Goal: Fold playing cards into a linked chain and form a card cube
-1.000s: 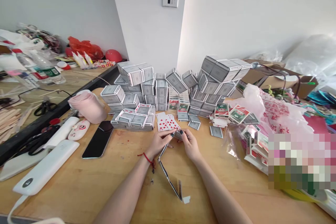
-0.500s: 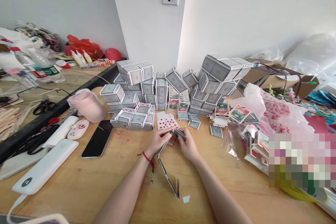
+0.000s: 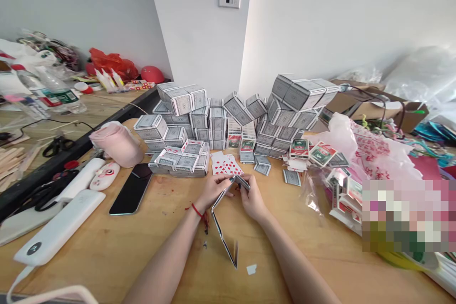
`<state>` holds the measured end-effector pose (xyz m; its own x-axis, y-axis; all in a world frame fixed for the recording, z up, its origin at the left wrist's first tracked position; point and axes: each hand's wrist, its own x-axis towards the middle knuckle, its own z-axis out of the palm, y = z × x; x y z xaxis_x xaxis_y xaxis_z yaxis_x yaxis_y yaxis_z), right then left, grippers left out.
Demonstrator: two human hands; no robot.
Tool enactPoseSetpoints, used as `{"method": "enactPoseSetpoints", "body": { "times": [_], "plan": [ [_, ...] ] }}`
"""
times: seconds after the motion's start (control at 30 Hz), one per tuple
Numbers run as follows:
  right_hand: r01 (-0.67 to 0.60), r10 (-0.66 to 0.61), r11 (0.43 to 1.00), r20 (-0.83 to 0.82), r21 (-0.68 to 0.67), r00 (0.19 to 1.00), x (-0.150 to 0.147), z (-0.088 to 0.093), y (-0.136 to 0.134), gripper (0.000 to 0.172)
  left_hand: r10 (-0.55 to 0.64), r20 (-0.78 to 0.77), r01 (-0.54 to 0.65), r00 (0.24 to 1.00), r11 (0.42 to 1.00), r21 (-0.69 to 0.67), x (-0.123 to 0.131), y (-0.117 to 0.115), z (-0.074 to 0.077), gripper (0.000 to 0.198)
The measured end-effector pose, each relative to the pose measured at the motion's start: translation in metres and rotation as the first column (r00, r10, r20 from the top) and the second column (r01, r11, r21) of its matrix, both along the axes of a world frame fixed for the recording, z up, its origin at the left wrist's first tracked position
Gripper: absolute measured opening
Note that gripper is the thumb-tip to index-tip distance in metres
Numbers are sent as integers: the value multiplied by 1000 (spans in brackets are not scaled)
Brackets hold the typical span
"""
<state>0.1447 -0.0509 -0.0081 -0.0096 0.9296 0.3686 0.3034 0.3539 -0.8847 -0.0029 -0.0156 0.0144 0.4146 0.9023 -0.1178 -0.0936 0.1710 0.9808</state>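
Both hands meet over the middle of the table around a chain of folded playing cards [image 3: 218,228], seen edge-on. My left hand [image 3: 214,191] is closed on its upper left part, the thumb near the top fold. My right hand [image 3: 253,196] pinches the short grey-backed end at the upper right. From the left hand the chain hangs down in a zigzag, its lowest piece blurred. Just beyond the fingers lie loose playing cards [image 3: 227,165] face up, red diamonds showing. A small white paper scrap [image 3: 251,269] rests below the right forearm's inner side.
Behind the hands stand stacked blocks of folded grey cards [image 3: 185,99], rising highest at right [image 3: 299,92]. Card boxes [image 3: 322,153] and a pink-printed plastic bag [image 3: 381,147] crowd the right. At left lie a phone [image 3: 131,190], a white power bank [image 3: 60,228] and a pink roll [image 3: 117,144].
The whole view has shifted slightly. The hanging end of the card chain has swung a little left, and both hands keep their grip on it.
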Motion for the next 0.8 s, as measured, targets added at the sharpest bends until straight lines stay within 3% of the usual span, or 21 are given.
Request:
{"method": "enactPoseSetpoints", "body": {
  "times": [0.1,0.2,0.33,0.53,0.67,0.73,0.8],
  "plan": [
    [-20,20,1000,14,1,1000,0,-4,0,39,-12,5,12,1000,1000,-4,0,1,1,30],
    [78,-79,997,99,14,992,2,-8,1,47,18,9,-18,1000,1000,1,0,1,2,32],
    [260,-274,962,255,87,927,7,-11,6,41,90,13,-90,996,996,11,-1,1,1,33],
    [354,-399,917,434,184,808,16,-14,13,39,245,-7,-244,970,968,49,-5,5,0,34],
    [535,-543,826,510,179,668,26,-12,15,33,268,-17,-267,963,962,60,-5,4,-1,34],
    [567,-565,802,548,188,617,33,-10,18,30,272,-16,-271,962,961,60,-4,3,-1,34],
    [546,-542,816,579,191,609,39,-10,21,30,281,-9,-280,960,958,64,-3,3,-1,34]
  ]
}}
